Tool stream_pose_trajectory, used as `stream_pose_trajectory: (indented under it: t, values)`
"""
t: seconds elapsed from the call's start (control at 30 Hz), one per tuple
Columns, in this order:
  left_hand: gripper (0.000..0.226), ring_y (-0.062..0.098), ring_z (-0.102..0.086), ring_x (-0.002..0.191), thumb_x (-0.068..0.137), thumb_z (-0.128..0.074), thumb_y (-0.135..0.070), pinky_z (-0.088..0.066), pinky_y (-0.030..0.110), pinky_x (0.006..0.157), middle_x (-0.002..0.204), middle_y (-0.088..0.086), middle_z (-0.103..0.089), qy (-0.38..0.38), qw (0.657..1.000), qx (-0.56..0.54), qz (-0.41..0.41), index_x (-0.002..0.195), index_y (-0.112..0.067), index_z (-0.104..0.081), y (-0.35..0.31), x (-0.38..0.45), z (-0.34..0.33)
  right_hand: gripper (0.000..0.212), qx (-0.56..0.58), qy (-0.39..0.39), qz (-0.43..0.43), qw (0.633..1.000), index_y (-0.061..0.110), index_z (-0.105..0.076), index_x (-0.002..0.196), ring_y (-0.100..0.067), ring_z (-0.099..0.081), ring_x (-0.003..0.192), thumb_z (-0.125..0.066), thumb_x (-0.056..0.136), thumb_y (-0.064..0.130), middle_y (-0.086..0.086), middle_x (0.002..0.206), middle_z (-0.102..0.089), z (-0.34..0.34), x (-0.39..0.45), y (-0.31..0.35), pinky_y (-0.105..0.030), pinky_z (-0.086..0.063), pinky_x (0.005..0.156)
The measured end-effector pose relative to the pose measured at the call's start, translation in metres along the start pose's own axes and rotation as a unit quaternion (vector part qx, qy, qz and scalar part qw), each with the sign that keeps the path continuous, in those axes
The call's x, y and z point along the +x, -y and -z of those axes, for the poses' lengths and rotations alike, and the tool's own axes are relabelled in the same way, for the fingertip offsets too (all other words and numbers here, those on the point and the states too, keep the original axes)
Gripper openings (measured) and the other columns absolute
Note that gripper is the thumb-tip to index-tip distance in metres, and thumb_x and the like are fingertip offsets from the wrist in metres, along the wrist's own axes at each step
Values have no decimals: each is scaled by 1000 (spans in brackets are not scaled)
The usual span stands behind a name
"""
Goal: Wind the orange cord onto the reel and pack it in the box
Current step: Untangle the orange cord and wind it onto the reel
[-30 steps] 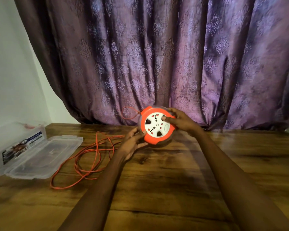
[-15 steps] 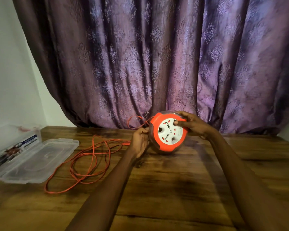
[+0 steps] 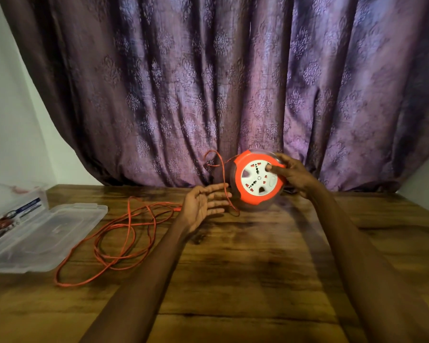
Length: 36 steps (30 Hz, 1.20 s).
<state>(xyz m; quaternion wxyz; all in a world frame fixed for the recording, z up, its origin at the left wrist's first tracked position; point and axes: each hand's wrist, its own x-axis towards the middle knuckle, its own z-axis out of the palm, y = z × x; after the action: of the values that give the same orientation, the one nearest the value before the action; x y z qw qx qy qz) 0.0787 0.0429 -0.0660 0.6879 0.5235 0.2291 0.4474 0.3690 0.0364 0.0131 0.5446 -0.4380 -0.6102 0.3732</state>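
Right hand (image 3: 294, 175) gripped round orange-and-white socket reel (image 3: 258, 180) upright on wooden worktop (image 3: 258, 263); left hand (image 3: 203, 205) fingers spread open, thin orange cord (image 3: 124, 233) draped across fingertips.

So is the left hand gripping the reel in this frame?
No, the left hand is open beside the reel with straight fingers near the orange cord; only the right hand holds the reel.

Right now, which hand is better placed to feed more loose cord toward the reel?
Left. The left hand is open beside the orange cord running to the reel, with the loose loops on its side. The right hand is busy gripping the reel.
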Motion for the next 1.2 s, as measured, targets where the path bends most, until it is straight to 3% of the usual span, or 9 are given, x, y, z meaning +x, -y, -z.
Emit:
stream_pose_trajectory:
  t: [0.2,0.3,0.5,0.63,0.73,0.83,0.93,1.07,1.2]
  values:
    - [54,32,-68,100,90,-30,-35,-50,40,91,108,12,-72,0,1000,-2,-11,119,-14,-71,-5,-4,2,47,-21,-73,7,997,16,-61,128,-8,-68,67,-75,84,13,-13,107,-69,0,6,-11,-21,-53,49]
    - [47,29,-71,85,93,-37,-35,-56,39,81,95,8,-72,-20,1000,6,-20,115,-14,-73,-10,-10,12,49,-22,-126,17,992,10,-59,130,-26,-65,95,-75,84,9,-21,121,-66,-4,13,-18,-46,-58,84]
    - [17,5,-50,41,92,-58,-12,-42,17,40,67,3,-58,-242,962,114,-51,98,-11,-74,-27,-22,39,51,-24,-195,36,980,9,-57,131,-29,-61,107,-75,84,11,-17,124,-63,-16,16,-25,-52,-51,97]
    - [16,4,-56,44,86,-60,-1,-40,18,40,78,18,-70,-451,836,302,-78,90,4,-75,-45,-43,73,48,-24,-160,39,986,10,-60,128,-20,-60,101,-76,84,13,-13,124,-64,-28,15,-27,-39,-56,91]
    - [26,30,-67,85,85,-70,-14,-48,25,69,108,30,-68,-455,705,541,-48,105,1,-72,-55,-58,90,43,-14,-82,31,996,15,-64,124,-12,-63,84,-76,82,12,-2,108,-66,-43,10,-25,-19,-55,58]
    - [47,39,-54,116,82,-66,-7,-43,42,100,126,22,-56,-410,624,649,-144,128,-6,-60,-55,-54,71,40,-14,-45,38,998,16,-66,122,-6,-64,77,-76,83,12,2,99,-69,-62,9,-21,-18,-54,59]
    - [35,28,-66,97,79,-50,-11,-52,37,90,106,11,-71,-275,688,630,-232,109,-14,-70,-47,-38,33,40,17,-34,42,998,16,-65,121,-14,-65,86,-75,83,10,0,99,-70,-79,11,-18,-31,-56,75]
    - [22,14,-68,62,94,-55,-28,-54,27,63,84,13,-75,-273,851,436,-99,80,-16,-68,-26,-18,10,35,48,-33,44,997,20,-67,116,-15,-67,86,-76,83,12,-2,102,-72,-90,11,-11,-32,-57,75]
    - [18,19,-65,72,94,-66,-23,-55,30,61,83,7,-70,-275,938,168,-125,102,-10,-56,-8,-14,9,41,52,-27,34,998,15,-65,123,-14,-67,85,-75,84,11,-5,104,-71,-89,8,-9,-27,-57,71]
